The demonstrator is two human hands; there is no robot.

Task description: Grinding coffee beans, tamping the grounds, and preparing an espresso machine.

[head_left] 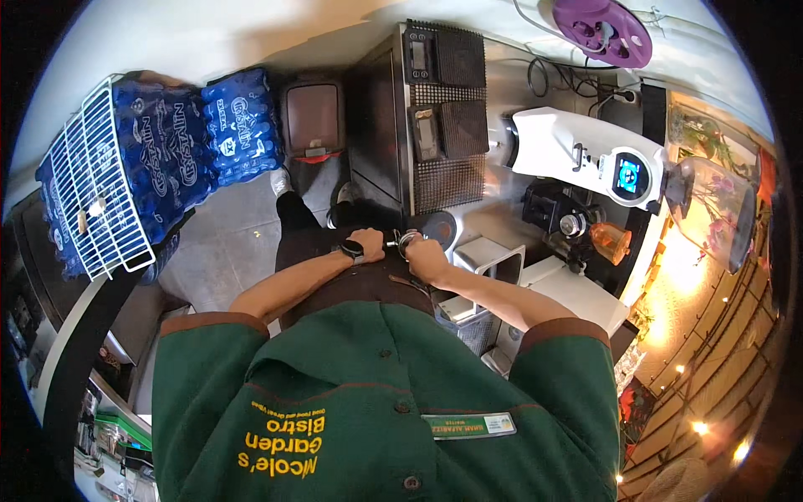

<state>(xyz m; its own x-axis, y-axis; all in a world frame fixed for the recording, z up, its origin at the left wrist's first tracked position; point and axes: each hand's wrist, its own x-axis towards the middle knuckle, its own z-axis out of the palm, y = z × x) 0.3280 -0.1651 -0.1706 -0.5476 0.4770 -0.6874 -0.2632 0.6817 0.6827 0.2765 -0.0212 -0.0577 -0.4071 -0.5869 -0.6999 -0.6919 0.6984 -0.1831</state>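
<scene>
Both hands meet low in front of the dark apron [376,285]. My left hand [369,245], with a black watch [352,250] at its wrist, is closed around what looks like the handle of a portafilter, mostly hidden by the fingers. The fingers of my right hand [426,258] grip the round metal head of the portafilter [409,238]. Its inside is too small to make out. Just beyond my right hand lies a round grey disc [442,228] at the counter's edge. A rectangular metal container [507,267] stands beside my right forearm.
On the steel counter, two digital scales [461,59] rest on a black grid mat [445,185]. A white coffee grinder [564,147] with a lit screen stands right of them. At left are shrink-wrapped bottle packs [241,125], a wire rack [94,182] and a lidded bin [312,116].
</scene>
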